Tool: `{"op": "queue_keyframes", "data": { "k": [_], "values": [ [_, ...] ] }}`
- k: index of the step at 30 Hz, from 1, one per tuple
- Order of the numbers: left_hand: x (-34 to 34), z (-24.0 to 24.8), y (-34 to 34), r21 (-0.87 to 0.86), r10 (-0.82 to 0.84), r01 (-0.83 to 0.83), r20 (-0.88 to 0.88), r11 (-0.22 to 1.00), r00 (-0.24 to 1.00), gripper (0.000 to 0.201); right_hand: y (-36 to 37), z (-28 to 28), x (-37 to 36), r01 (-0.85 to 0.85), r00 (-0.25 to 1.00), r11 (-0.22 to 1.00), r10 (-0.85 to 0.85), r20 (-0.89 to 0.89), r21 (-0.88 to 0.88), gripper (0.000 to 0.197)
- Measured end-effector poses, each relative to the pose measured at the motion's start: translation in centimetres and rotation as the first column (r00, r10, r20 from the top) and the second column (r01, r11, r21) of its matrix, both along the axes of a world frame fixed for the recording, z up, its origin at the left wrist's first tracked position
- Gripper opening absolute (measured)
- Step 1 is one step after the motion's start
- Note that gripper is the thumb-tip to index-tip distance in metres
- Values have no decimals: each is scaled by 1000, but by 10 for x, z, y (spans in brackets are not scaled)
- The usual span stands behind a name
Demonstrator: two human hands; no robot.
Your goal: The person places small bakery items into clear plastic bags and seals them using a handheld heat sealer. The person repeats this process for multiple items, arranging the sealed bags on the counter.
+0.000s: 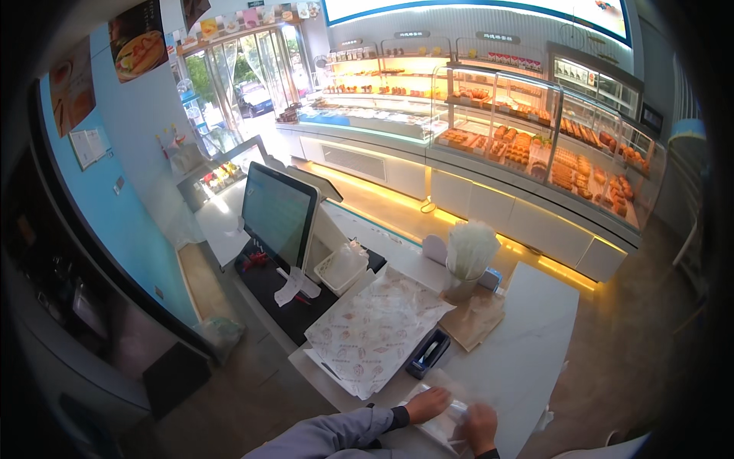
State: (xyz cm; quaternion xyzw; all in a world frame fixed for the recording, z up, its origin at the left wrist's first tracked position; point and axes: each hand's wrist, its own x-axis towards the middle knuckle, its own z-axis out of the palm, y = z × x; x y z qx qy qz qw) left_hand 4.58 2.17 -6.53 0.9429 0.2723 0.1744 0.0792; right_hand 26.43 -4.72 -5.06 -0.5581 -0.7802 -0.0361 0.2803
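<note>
My left hand (428, 403) and my right hand (479, 426) rest close together at the near edge of a white counter (527, 336). Both press on a clear plastic bag (449, 417) that lies flat under them. The left fingers lie on the bag's near left part, the right hand grips its right side. What the bag holds I cannot tell. A grey sleeve (329, 436) covers my left forearm. Just beyond the hands sits a dark tape dispenser (427, 353), and a stack of printed white wrapping paper (375, 329) lies left of it.
A cashier screen (277, 214) stands at the counter's left with a receipt slip under it. A white basket (342, 268), a holder of white straws (469, 256) and brown paper bags (474, 317) sit behind. Lit glass bakery cases (535, 145) line the far side.
</note>
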Motion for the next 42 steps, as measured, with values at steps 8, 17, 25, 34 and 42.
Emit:
{"op": "queue_keyframes", "data": {
  "k": [8,17,25,34,42],
  "values": [
    [5,10,8,-121,145,-130,130,984,981,16,8,-21,17,10,1000,1000,-10,-16,-27,13],
    [9,7,25,-406,281,-198,156,892,947,17,17,-26,26,127,982,968,-154,-113,-215,10],
    [15,14,24,24,173,-185,255,982,951,30,24,7,0,70,997,993,-67,34,-90,20],
    [8,2,19,-12,30,-29,72,1000,997,35,22,6,-7,-6,1000,994,7,13,-113,14],
    [17,29,36,-40,56,-56,-10,998,998,17,37,23,0,-1,999,993,6,42,-122,11]
  ]
}}
